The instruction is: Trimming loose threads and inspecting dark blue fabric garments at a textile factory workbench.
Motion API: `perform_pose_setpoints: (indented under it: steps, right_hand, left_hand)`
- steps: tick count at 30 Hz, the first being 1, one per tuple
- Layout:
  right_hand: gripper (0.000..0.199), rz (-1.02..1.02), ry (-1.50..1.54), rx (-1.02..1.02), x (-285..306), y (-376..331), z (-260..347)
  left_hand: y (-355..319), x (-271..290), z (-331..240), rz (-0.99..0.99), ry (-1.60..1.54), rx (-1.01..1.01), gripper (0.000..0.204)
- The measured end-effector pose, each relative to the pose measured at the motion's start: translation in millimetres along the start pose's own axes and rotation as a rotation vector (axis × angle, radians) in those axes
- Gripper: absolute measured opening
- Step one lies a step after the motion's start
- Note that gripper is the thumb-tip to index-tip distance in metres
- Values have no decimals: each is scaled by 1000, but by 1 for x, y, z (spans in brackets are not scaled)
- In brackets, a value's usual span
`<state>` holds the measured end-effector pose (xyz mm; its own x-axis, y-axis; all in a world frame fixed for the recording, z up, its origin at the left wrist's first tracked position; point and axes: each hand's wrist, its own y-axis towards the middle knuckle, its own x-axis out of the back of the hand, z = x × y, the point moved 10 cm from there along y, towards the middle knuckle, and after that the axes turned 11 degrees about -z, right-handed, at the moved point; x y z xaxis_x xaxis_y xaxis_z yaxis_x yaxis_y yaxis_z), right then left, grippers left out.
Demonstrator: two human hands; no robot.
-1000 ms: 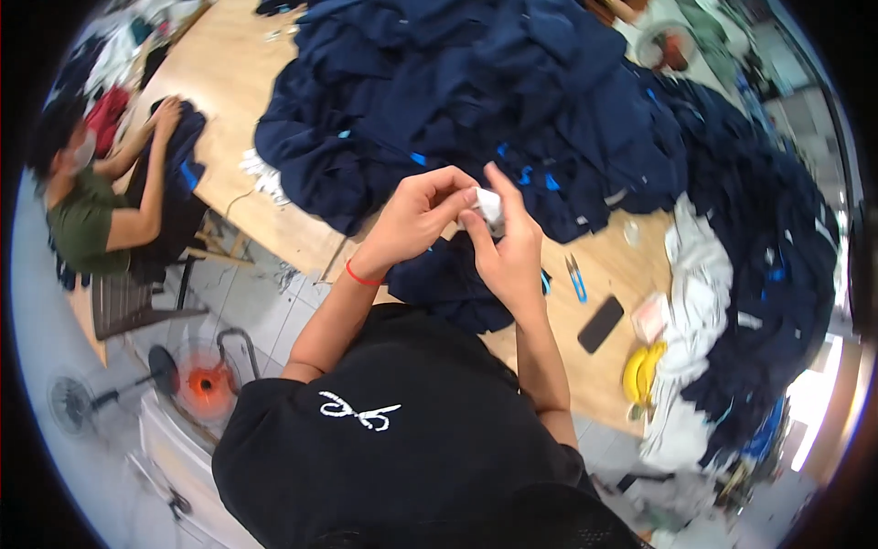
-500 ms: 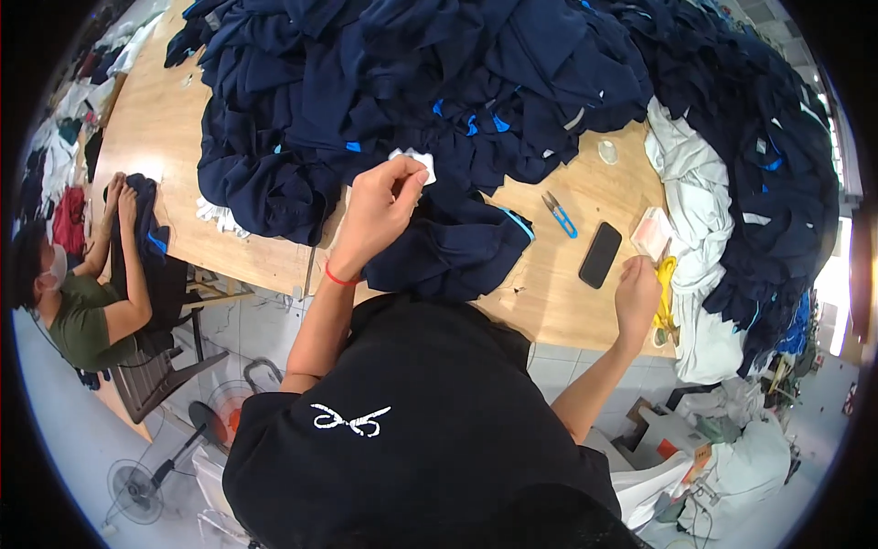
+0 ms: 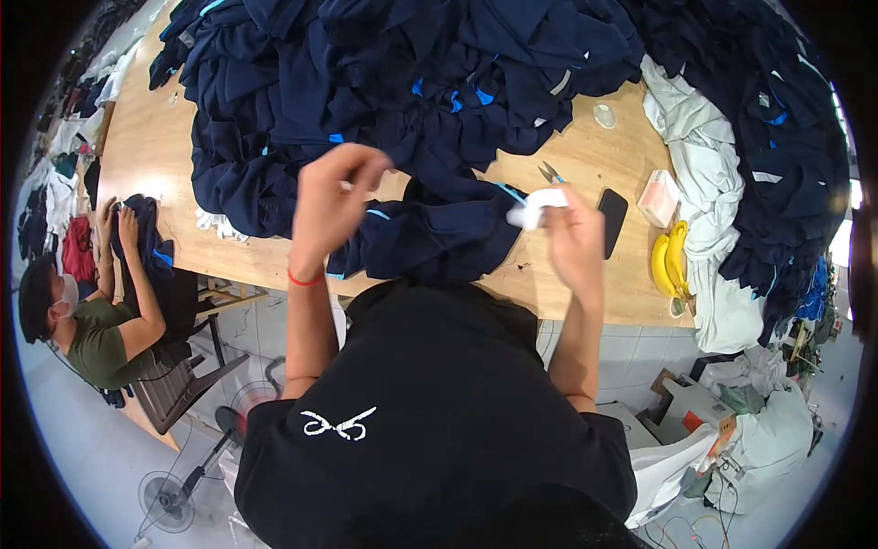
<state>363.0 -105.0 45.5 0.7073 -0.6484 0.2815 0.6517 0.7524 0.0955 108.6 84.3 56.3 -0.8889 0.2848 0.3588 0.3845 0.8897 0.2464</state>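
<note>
The white piece (image 3: 546, 198) is small and somewhat blurred, and its exact form is not clear; the right hand (image 3: 576, 242) holds it in its fingers. The navy garment (image 3: 439, 240) lies crumpled on the table (image 3: 631, 293), showing light blue trim (image 3: 378, 214).

Both arms (image 3: 309, 334) are stretched out front, well apart, with the left hand (image 3: 331, 203) kinda loosely curled and the right hand (image 3: 576, 242) held in a pinch.
</note>
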Motion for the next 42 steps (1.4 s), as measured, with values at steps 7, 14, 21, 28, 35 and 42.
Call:
perform_pose_setpoints:
  steps: [7,14,21,28,35,42]
  right_hand:
    - [48,-332,-940,-132,130,-30,-69]
    - [52,20,-358,-284,31,-20,-42]
    - [29,-127,14,-322,64,-33,-67]
    - [21,-180,64,-150,47,-14,-17]
    - [37,-45,117,205,10,-17,62]
    - [44,15,-198,465,-47,-28,124]
  left_hand:
    - [-27,21,25,-238,377,-220,68]
    - [-38,-157,28,460,245,-168,38]
    - [-32,-100,-3,454,-822,490,14]
    - [-32,-57,-43,419,-787,336,19]
    - [-45,-54,-48,459,-722,304,23]
    - [-43,-53,-63,393,-545,24,23]
